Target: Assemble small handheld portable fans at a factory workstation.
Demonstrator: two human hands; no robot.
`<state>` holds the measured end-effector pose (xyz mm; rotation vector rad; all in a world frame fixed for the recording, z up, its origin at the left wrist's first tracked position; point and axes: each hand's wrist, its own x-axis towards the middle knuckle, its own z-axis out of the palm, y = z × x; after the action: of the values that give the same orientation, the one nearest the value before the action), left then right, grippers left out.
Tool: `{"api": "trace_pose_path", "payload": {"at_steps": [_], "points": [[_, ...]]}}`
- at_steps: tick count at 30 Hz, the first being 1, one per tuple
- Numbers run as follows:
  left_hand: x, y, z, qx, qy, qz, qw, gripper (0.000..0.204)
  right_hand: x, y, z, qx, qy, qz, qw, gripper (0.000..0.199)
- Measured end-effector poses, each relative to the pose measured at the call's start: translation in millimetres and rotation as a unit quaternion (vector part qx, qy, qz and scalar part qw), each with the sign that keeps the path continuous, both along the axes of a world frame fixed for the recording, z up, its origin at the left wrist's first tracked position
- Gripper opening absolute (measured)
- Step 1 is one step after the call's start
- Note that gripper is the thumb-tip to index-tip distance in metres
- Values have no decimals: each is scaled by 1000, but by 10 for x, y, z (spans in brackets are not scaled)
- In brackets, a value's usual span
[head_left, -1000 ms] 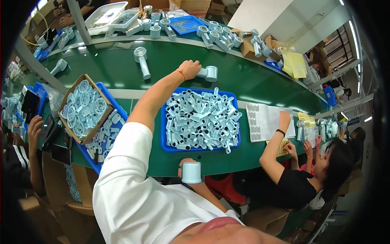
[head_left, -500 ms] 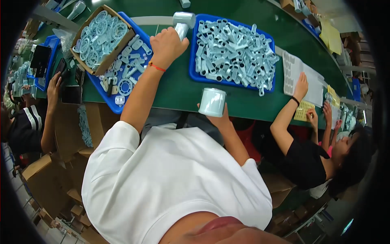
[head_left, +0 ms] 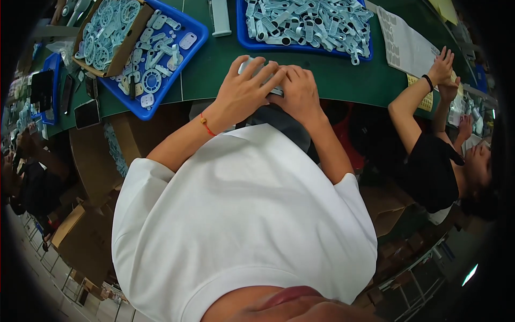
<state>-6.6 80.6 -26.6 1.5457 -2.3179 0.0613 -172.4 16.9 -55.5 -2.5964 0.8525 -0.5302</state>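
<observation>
My left hand (head_left: 244,83) and my right hand (head_left: 301,92) meet in front of my body at the table's near edge. Between them they hold a pale blue cylindrical housing (head_left: 248,66), mostly hidden by fingers. Left fingers arch over its top, while the right hand wraps its other side. Farther off on the green tabletop lies a pale blue handle-shaped part (head_left: 219,19), cut off by the upper picture edge. Beyond my hands to the right, a blue tray (head_left: 300,49) holds a heap of small pale blue loop-ended parts (head_left: 316,24).
At the left, another blue tray (head_left: 199,40) carries mixed small parts and a cardboard box (head_left: 122,60) of round grilles. A phone (head_left: 87,114) lies at the table edge. Right of me, a person in black (head_left: 424,172) sits by paper sheets (head_left: 405,45).
My left hand has let go of the handle-shaped part and come back to join the right hand on the cylindrical housing. The view has tipped, so the trays sit higher.
</observation>
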Motion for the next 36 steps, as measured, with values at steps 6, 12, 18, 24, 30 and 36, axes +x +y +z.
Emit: {"api": "trace_pose_path", "payload": {"at_steps": [6, 12, 18, 24, 30, 36], "points": [[26, -69, -237, -18, -43, 44, 998, 53, -146, 44, -187, -40, -105, -10, 994, 60], [1, -84, -259, -33, -13, 46, 998, 52, -90, 98, -356, -80, -130, -58, 987, 53], [15, -78, -220, -48, -9, 43, 998, 46, -113, 86, -241, -8, -114, -43, 992, 50], [1, -73, -232, -39, 23, 51, 998, 44, -89, 101, -293, -22, -131, -53, 990, 43], [12, -85, -213, -14, 35, 53, 998, 44, -63, 75, -348, -41, -173, -64, 982, 37], [27, -90, -236, -7, 39, 52, 998, 46, -72, 75, -362, -34, -187, -57, 980, 37]]}}
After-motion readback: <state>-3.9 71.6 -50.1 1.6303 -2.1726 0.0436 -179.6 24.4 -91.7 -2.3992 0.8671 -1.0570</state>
